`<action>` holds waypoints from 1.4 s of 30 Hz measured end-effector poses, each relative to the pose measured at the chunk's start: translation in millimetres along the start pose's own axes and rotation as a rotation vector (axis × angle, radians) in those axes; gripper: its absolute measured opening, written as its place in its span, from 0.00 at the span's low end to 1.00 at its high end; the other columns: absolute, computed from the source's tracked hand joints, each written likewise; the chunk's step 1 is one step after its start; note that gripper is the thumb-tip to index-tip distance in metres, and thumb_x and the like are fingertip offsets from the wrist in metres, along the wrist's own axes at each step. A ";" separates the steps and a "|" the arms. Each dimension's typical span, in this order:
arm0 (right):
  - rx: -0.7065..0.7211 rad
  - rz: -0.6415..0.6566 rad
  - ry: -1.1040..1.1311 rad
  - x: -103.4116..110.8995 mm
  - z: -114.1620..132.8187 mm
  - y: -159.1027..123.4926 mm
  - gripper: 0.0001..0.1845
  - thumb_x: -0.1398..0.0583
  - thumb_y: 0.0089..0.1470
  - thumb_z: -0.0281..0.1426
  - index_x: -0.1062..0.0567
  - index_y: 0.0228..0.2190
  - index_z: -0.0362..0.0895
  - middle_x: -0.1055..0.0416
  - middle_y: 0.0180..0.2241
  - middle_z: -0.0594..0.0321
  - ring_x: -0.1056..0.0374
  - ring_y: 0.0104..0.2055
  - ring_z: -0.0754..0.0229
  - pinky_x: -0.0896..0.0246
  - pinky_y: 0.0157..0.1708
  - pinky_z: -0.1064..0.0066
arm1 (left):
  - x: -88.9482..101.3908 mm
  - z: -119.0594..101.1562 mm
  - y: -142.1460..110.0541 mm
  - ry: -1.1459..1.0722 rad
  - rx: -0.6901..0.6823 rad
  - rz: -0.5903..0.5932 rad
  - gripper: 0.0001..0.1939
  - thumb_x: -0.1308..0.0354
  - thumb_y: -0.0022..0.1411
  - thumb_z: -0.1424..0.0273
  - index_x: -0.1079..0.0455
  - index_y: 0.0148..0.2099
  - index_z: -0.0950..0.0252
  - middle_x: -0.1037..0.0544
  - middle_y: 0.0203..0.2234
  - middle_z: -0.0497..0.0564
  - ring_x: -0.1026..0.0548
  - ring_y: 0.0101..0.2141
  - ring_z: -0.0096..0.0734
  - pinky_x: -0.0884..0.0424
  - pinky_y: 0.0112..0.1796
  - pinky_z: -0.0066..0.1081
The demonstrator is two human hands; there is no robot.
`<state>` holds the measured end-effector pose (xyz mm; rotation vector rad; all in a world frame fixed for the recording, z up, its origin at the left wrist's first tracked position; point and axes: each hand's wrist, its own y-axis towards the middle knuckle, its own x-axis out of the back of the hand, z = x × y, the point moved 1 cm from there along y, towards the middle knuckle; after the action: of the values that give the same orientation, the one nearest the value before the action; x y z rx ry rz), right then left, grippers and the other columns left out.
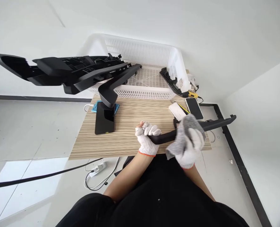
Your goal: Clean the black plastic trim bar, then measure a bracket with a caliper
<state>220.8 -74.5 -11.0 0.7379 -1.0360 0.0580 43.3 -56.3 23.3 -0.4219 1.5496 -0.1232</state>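
A long black plastic trim piece lies across in front of me, above the near edge of the table. My left hand, in a white knitted glove, is closed around its left end. Over its middle, my right hand, gloved too, presses a grey cloth that is folded around the piece. The right fingers are partly covered by the cloth. The far end of the trim sticks out past the table's right side.
A white plastic basket stands at the back, with several black trim pieces jutting out leftward and another black part at its right. On the wood-grain table lie a black tablet, a phone, a pale flat case and a yellow cutter.
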 end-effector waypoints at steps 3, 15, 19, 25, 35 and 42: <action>0.088 -0.063 -0.054 -11.2 31.7 -0.8 0.26 0.43 0.60 0.45 0.22 0.58 0.63 0.22 0.57 0.56 0.27 0.61 0.30 0.35 0.61 0.27 | -7.8 8.8 2.6 -0.096 0.083 -0.240 0.24 0.39 0.64 0.68 0.54 0.25 0.60 0.47 0.10 0.37 0.43 0.13 0.18 0.40 0.20 0.21; -0.152 -0.235 -0.339 12.5 -33.6 -2.3 0.20 0.44 0.67 0.33 0.23 0.56 0.42 0.23 0.57 0.48 0.31 0.64 0.39 0.42 0.67 0.39 | -22.4 3.3 13.8 -0.017 0.231 -0.328 0.19 0.53 0.74 0.68 0.51 0.28 0.59 0.47 0.09 0.37 0.45 0.11 0.20 0.47 0.17 0.24; -0.046 -0.108 -0.160 -2.6 16.0 15.2 0.19 0.44 0.68 0.37 0.23 0.55 0.45 0.20 0.55 0.55 0.28 0.61 0.46 0.50 0.72 0.45 | -18.4 19.4 12.9 -0.017 0.189 -0.316 0.18 0.54 0.75 0.68 0.50 0.29 0.59 0.46 0.10 0.37 0.44 0.11 0.20 0.44 0.18 0.25; 0.000 -0.018 -0.128 -0.2 15.4 19.6 0.20 0.46 0.69 0.36 0.23 0.56 0.45 0.20 0.55 0.56 0.28 0.59 0.49 0.51 0.72 0.49 | -16.5 13.7 13.7 0.054 0.199 -0.307 0.18 0.54 0.73 0.67 0.50 0.28 0.59 0.49 0.10 0.37 0.46 0.11 0.21 0.46 0.17 0.25; -0.133 -0.032 -0.211 21.9 -29.5 3.1 0.16 0.44 0.68 0.33 0.22 0.51 0.42 0.19 0.50 0.51 0.26 0.56 0.45 0.48 0.70 0.43 | -10.8 12.5 17.2 0.219 0.236 -0.233 0.22 0.49 0.73 0.60 0.44 0.25 0.61 0.59 0.14 0.37 0.55 0.15 0.21 0.50 0.17 0.23; 0.010 -0.006 -0.067 -3.4 22.4 23.3 0.18 0.41 0.68 0.44 0.21 0.49 0.46 0.18 0.49 0.55 0.25 0.54 0.47 0.48 0.70 0.48 | -14.1 11.0 13.3 0.265 0.170 -0.254 0.28 0.58 0.77 0.59 0.42 0.23 0.62 0.60 0.14 0.38 0.54 0.14 0.22 0.51 0.17 0.25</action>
<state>193.2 -68.9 5.2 0.7558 -1.0980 0.0332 51.2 -37.2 31.7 -0.4804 1.7234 -0.5217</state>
